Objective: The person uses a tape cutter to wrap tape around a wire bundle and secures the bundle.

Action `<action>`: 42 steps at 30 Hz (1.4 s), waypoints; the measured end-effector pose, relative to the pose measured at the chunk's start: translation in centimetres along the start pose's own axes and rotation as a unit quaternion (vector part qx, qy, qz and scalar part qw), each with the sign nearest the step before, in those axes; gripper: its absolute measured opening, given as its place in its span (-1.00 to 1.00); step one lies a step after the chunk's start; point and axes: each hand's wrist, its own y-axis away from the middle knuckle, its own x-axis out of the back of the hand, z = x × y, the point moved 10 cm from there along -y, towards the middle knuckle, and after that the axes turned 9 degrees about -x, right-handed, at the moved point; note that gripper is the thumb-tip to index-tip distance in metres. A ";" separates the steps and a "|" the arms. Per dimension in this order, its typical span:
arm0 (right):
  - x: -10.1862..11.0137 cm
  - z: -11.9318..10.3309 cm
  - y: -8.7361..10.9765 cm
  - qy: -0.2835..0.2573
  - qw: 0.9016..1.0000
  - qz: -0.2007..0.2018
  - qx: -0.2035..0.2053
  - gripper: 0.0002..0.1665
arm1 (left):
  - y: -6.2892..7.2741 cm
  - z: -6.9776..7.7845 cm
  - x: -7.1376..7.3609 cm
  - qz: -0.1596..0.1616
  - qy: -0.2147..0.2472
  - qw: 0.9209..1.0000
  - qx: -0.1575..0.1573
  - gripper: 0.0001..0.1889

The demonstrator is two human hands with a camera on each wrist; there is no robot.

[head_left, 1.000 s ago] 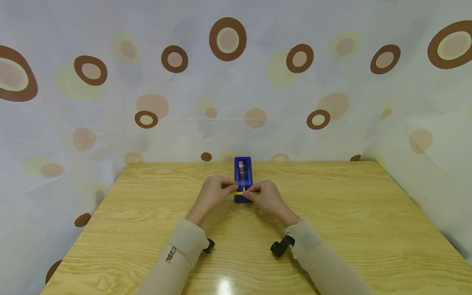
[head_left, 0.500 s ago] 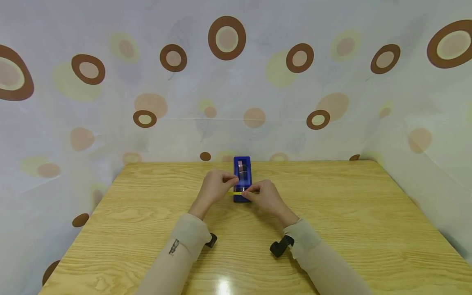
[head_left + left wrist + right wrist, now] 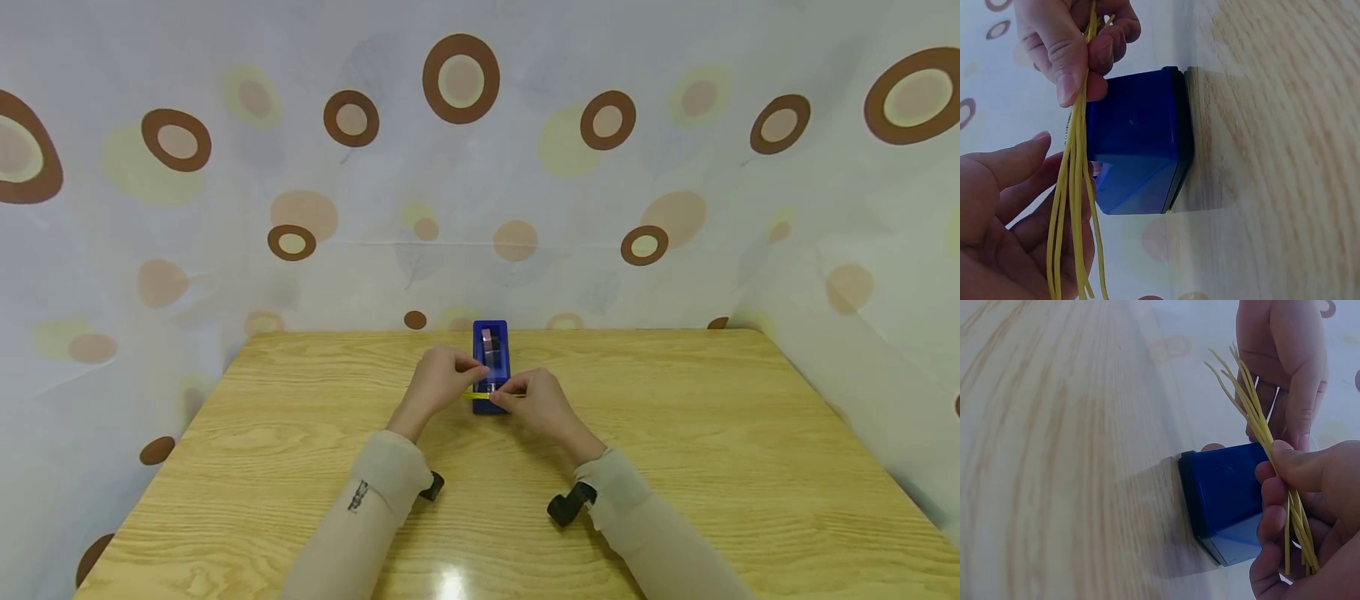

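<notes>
Right hand (image 3: 540,402) pinching a bundle of thin yellow strings (image 3: 1259,422) between thumb and fingers, at about 4 o'clock from the blue tape dispenser (image 3: 1135,119). Left hand (image 3: 442,382) at about 9 o'clock from it, thumb and forefinger close together over its near half; can't tell if they pinch a bit of clear tape. Strings run roughly 9 to 3 o'clock in head view, crossing the dispenser's near end, 6 o'clock from the tape roll (image 3: 487,342); touching the dispenser or just apart, can't tell. Loose ends fan out toward 6 o'clock in left wrist view, in front of the left fingers. Dispenser upright on the wood table (image 3: 300,475) near its far edge, 12 o'clock from the person, long side running 12 to 6, roll in its far half. Sleeves (image 3: 333,542) beige, dark print on the left one. Black gadget (image 3: 572,503) at each cuff. Pale sheet (image 3: 450,183) at 12 o'clock behind, brown rings, peach and yellow blobs. Glare (image 3: 451,583) on table at 6 o'clock
</notes>
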 end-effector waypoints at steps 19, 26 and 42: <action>0.1 -0.3 -0.1 0.004 1.000 0.012 0.002 -0.82 | -0.5 -1.2 -0.5 -0.019 -0.020 0.999 0.027 -0.78; 0.1 -0.3 0.1 0.013 1.000 0.016 0.004 -0.82 | -0.6 -1.1 -0.6 -0.036 -0.036 0.998 0.032 -0.78; 0.1 -0.6 0.1 0.032 0.999 0.037 0.017 -0.83 | -0.8 -1.2 -0.7 -0.036 -0.040 0.998 0.029 -0.77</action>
